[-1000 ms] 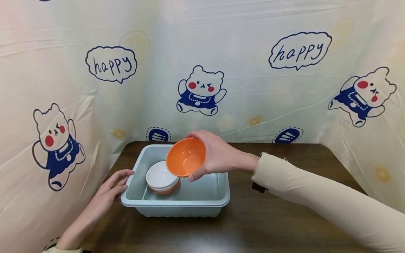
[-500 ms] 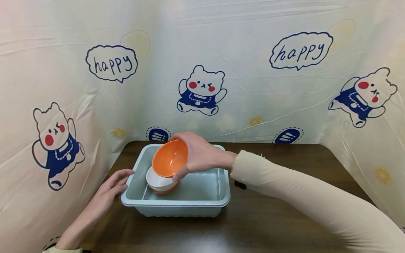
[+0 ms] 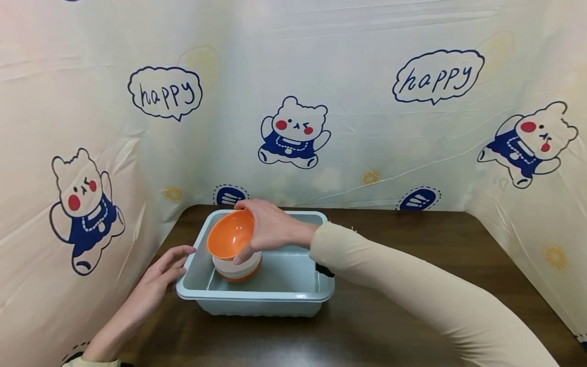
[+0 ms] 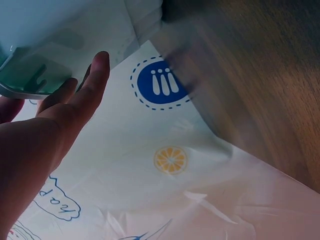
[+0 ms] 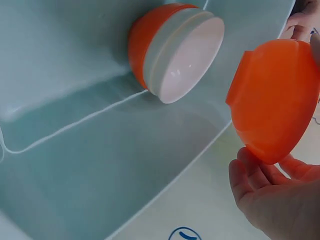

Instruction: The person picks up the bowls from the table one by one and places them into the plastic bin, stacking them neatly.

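Note:
My right hand (image 3: pixel 270 224) grips an orange bowl (image 3: pixel 231 234) by its rim and side, tilted with its inside toward the head camera. This bowl hangs over a stack of bowls inside a light blue-grey basin (image 3: pixel 257 294). A white bowl (image 5: pixel 192 57) tops that stack, and an orange bowl (image 5: pixel 145 42) shows beneath; in the right wrist view the held bowl is apart from them. At the basin's left side, my left hand (image 3: pixel 160 270) rests its fingers against the rim and outer wall.
The basin stands on a dark brown wooden table (image 3: pixel 390 316). A pale printed cloth (image 3: pixel 344 127) with bears and "happy" bubbles encloses the back and both sides.
My right hand has carried the orange bowl leftward and slightly down, from the basin's middle to above the stack. The left hand stays at the rim.

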Motion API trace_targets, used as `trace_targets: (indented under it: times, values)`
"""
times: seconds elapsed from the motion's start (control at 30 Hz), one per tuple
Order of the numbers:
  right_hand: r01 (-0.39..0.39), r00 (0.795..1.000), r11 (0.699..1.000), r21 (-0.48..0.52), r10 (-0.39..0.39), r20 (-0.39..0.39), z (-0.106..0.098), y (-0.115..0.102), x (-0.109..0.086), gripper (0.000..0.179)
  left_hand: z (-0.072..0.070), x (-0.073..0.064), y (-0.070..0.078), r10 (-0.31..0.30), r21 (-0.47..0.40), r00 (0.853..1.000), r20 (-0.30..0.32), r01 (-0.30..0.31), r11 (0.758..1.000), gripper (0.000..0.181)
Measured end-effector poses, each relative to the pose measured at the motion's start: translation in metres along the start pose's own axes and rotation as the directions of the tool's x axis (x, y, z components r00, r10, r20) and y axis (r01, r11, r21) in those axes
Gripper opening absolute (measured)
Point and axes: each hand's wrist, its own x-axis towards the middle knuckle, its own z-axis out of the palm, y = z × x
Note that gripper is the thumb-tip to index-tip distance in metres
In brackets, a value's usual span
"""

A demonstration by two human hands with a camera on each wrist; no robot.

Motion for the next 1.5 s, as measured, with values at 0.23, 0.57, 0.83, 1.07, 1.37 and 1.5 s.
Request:
trace_targets:
  times: [0.23,0.57,0.83,1.07,1.37,1.5]
  values:
    - [-0.055,0.998,0.998,-0.016,0.055,0.006,0.002,0.006,0.010,0.103,0.000,0.001,0.000,0.009,0.004,1.000,-0.010,-0.009,1.000,0.041]
    - [-0.012,0.998,1.000,-0.004,0.012,0.063,0.015,0.006,0.022,0.098,-0.003,-0.005,-0.005,-0.031,0.003,0.999,-0.013,0.031,1.000,0.043]
    - [-0.060,0.995,0.998,-0.004,0.060,0.075,0.022,0.013,0.025,0.098,-0.003,-0.001,-0.003,-0.011,-0.018,1.000,-0.011,0.011,1.000,0.041]
    - [-0.069,0.995,0.998,0.007,0.068,0.072,0.029,0.017,0.028,0.097,-0.001,0.001,-0.003,-0.003,-0.016,1.000,-0.006,0.003,1.000,0.042]
    - [-0.095,0.993,0.995,0.021,0.094,0.066,0.038,0.021,0.027,0.097,0.000,0.003,-0.001,0.003,0.002,1.000,-0.001,-0.003,1.000,0.042]
    - [-0.101,0.992,0.995,-0.001,0.101,0.072,0.042,0.023,0.027,0.095,0.000,0.003,-0.001,0.002,0.006,1.000,0.001,-0.002,1.000,0.042]
